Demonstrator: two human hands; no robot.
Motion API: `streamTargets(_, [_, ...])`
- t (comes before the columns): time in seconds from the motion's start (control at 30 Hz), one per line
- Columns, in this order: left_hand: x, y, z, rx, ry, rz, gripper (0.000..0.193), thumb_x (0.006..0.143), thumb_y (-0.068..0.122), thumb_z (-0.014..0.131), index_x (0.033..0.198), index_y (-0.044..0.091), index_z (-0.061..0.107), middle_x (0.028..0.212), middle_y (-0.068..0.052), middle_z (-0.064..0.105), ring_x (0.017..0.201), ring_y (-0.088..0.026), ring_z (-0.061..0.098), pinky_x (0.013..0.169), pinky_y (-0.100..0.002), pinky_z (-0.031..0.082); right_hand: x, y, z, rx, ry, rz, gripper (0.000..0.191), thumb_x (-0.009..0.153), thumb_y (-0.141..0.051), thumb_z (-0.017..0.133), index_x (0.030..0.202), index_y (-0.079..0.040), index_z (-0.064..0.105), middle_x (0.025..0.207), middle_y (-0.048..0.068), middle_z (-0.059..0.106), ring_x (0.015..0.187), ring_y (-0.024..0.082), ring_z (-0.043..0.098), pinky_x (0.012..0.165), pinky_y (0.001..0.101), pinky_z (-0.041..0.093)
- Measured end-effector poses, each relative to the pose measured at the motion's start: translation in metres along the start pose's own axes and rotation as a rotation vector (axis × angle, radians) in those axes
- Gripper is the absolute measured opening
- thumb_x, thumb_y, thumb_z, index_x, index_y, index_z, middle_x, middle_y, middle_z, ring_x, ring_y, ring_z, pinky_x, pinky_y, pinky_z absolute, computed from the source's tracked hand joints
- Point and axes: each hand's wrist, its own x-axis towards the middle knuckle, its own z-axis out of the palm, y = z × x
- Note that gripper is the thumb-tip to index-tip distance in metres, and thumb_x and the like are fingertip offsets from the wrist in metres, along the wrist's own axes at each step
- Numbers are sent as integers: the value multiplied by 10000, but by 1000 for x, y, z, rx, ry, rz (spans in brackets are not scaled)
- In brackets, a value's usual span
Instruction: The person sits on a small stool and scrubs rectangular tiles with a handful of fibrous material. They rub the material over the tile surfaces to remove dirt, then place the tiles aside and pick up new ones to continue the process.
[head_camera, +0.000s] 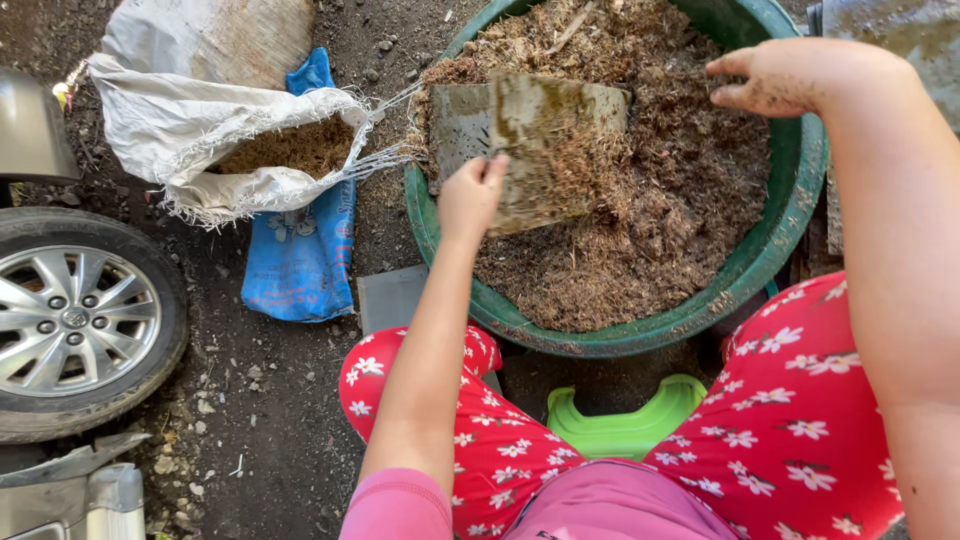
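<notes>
left hand (470, 195): fingers are clamping the near edge of a flat muddy scoop (530, 145), which is lying on the mix inside the green tub (790, 200)
right hand (790, 75): I'm seeing it hovering at the far rim, fingers loosely together, holding nothing
handling: the scoop is looking stiff, light, gritty; the edge seems the best hold
mix (640, 230): loose, fibrous, crumbly
hidden: the scoop's handle, if any, I can't make out
</notes>
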Motion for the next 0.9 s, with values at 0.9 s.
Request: streamTargets(0.9, [-99,-35,-36,-208,271,60,436,1021,416,532,1063,2,662,971,-242,715,895,-414,700,804,-479,540,1,16,92,-352,-300,132,282,945,-184,674,1174,-73,797,1324,122,753,1163,289,737,983,442,611])
